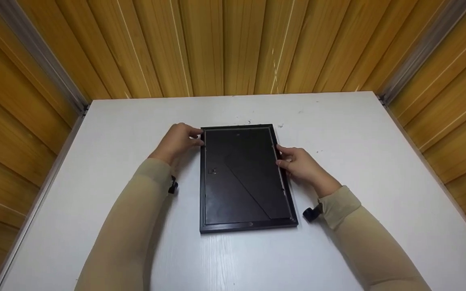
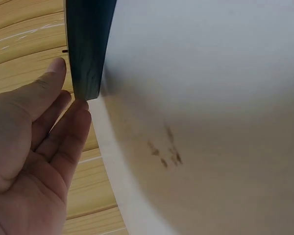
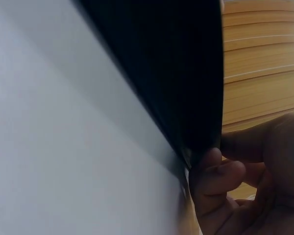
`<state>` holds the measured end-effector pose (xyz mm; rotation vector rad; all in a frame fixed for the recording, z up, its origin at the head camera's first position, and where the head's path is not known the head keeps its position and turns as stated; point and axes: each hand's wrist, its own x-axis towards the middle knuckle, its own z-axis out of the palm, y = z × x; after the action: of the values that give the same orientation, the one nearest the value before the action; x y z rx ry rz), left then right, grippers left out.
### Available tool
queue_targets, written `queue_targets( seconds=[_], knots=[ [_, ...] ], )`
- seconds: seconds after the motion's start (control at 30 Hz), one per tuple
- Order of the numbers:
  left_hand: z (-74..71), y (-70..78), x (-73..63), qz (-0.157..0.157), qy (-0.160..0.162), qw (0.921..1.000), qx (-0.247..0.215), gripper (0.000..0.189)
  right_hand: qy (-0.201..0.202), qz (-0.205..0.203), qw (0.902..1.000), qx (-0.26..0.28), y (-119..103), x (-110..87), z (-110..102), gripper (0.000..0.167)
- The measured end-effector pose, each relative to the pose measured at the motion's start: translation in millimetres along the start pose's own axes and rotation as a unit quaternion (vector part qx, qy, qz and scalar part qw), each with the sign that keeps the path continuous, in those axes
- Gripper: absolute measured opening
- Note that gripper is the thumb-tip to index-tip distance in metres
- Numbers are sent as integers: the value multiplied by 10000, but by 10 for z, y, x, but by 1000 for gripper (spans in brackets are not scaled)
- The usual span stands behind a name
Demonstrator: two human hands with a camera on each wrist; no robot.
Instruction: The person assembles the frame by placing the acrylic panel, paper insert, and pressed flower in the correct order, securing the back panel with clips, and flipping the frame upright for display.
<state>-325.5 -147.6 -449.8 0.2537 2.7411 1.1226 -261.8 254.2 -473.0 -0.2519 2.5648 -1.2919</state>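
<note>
A black picture frame lies back side up on the white table, its backing board marked by a diagonal stand outline and a small metal hanger. At its upper left corner my left hand touches the edge with its fingertips. The left wrist view has this hand with fairly straight fingers at the corner of the frame and the thumb beside it. My right hand grips the right edge between thumb and fingers. In the right wrist view, curled fingertips hold the dark frame side.
The white table reaches back to a wall of yellow wood-grain panels, with similar panels on both sides. Small white bits lie just past the frame. Brown marks show on the tabletop in the left wrist view.
</note>
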Motion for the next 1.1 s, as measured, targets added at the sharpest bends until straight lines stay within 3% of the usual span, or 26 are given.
queue_targets(
  seconds=[0.37,0.6,0.9,1.1],
  knots=[
    [-22,57,76,-58,81,9997,214,42,-44,-78,10000,-33,-11,-6,-30,65],
    [-38,59,105,128,89,9990,423,33,-149,110,9997,176,-8,-14,-18,66],
    [-56,49,116,68,97,9995,299,34,-100,140,9997,148,-12,-12,-11,65],
    [-64,91,146,95,181,9973,702,33,-42,169,9997,164,-46,-20,14,64]
  ],
)
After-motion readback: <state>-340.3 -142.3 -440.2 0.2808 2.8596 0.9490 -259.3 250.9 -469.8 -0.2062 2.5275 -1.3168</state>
